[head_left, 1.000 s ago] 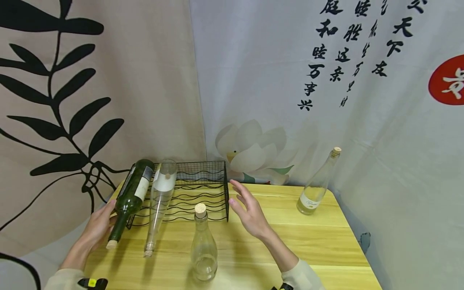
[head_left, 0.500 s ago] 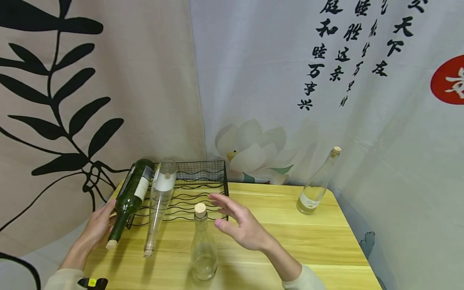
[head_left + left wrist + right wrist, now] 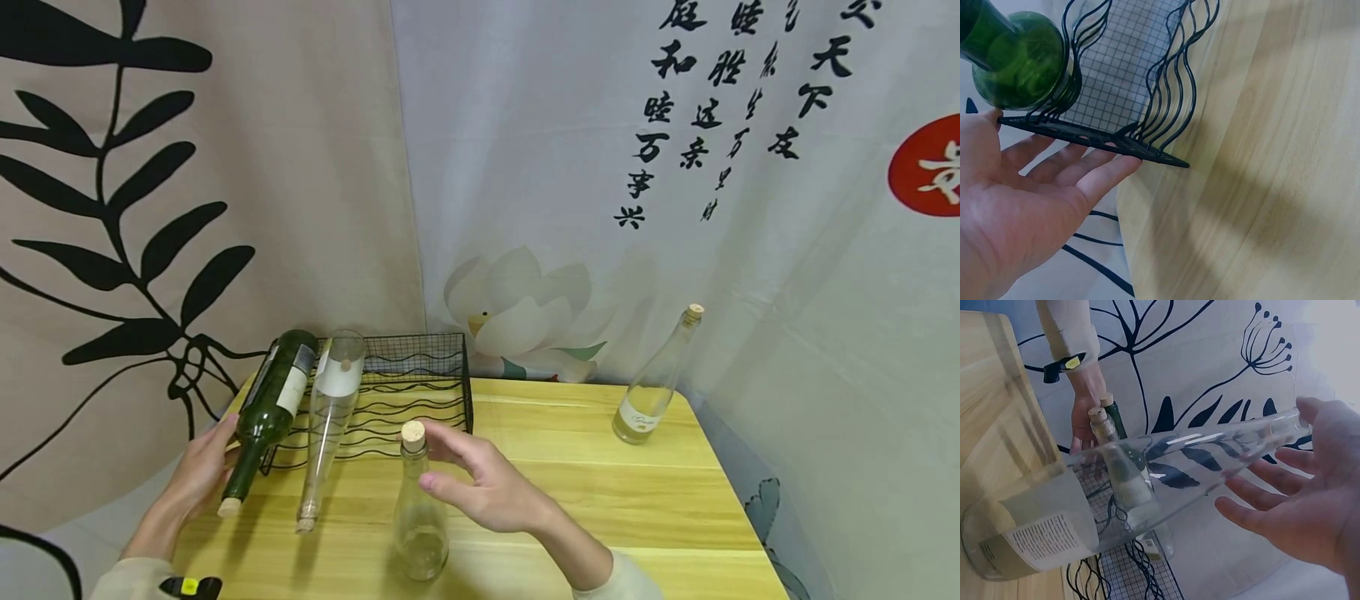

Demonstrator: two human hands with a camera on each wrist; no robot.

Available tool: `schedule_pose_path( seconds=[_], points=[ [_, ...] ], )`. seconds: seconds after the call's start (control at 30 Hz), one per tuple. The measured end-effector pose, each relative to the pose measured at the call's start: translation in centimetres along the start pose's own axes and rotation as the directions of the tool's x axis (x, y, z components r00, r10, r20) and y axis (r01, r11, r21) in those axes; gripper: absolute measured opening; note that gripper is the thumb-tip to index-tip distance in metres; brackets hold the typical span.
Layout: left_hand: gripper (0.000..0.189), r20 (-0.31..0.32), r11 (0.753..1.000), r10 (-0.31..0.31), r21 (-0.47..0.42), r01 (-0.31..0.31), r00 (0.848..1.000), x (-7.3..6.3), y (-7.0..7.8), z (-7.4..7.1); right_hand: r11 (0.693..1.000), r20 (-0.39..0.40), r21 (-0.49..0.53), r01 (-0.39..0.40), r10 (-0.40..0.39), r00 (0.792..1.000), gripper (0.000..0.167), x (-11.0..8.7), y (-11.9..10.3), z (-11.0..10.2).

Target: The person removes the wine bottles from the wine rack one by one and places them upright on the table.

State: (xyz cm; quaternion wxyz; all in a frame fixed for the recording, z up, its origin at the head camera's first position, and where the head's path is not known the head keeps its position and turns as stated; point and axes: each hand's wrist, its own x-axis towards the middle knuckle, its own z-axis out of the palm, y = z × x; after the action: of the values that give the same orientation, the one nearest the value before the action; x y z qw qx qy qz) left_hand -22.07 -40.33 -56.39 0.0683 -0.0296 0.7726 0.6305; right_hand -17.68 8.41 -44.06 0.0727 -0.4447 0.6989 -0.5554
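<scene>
My left hand (image 3: pixel 198 471) rests against the side frame of a black wire wine rack (image 3: pixel 1094 139), fingers extended along its outside. A green wine bottle (image 3: pixel 262 421) and a clear bottle with a white label (image 3: pixel 337 379) lie in the rack, corked necks toward me. Another clear, corked bottle (image 3: pixel 422 533) stands upright on the table in front of the rack. My right hand (image 3: pixel 487 483) is beside that bottle's neck, thumb and fingers spread on either side just below the cork. In the right wrist view, the fingers (image 3: pixel 1260 494) are loosely extended around the neck.
A clear bottle (image 3: pixel 648 400) with a cork and white label stands at the back right of the wooden table (image 3: pixel 600 500). A printed cloth (image 3: pixel 525 167) hangs close behind the table. The rack's right-hand slots (image 3: pixel 420 408) show bare wire.
My right hand has moved left and toward me, from beside the rack's right end to the standing bottle's neck. My left hand and the bottles have stayed in place.
</scene>
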Motion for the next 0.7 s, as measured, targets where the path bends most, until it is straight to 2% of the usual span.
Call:
schedule_pose_path(
  seconds=[0.1, 0.23, 0.43, 0.7],
  points=[
    [0.083, -0.001, 1.000, 0.001, 0.005, -0.001, 1.000, 0.03, -0.05, 0.00, 0.997, 0.010, 0.008, 0.075, -0.075, 0.997, 0.049, 0.43, 0.16, 0.37],
    [0.082, -0.001, 1.000, 0.008, 0.005, -0.008, 1.000, -0.03, -0.06, 0.03, 0.994, 0.012, 0.029, 0.104, -0.104, 0.994, 0.041, 0.69, 0.16, 0.64],
    [0.079, -0.001, 1.000, 0.011, 0.006, -0.011, 1.000, -0.06, -0.04, 0.07, 0.993, 0.004, 0.006, 0.121, -0.121, 0.993, 0.033, 0.90, 0.10, 0.81],
    [0.088, -0.011, 0.999, -0.013, 0.042, 0.013, 1.000, 0.00, 0.15, 0.11, 0.994, -0.009, 0.008, 0.106, -0.105, 0.994, 0.030, 0.89, 0.05, 1.05]
  ],
)
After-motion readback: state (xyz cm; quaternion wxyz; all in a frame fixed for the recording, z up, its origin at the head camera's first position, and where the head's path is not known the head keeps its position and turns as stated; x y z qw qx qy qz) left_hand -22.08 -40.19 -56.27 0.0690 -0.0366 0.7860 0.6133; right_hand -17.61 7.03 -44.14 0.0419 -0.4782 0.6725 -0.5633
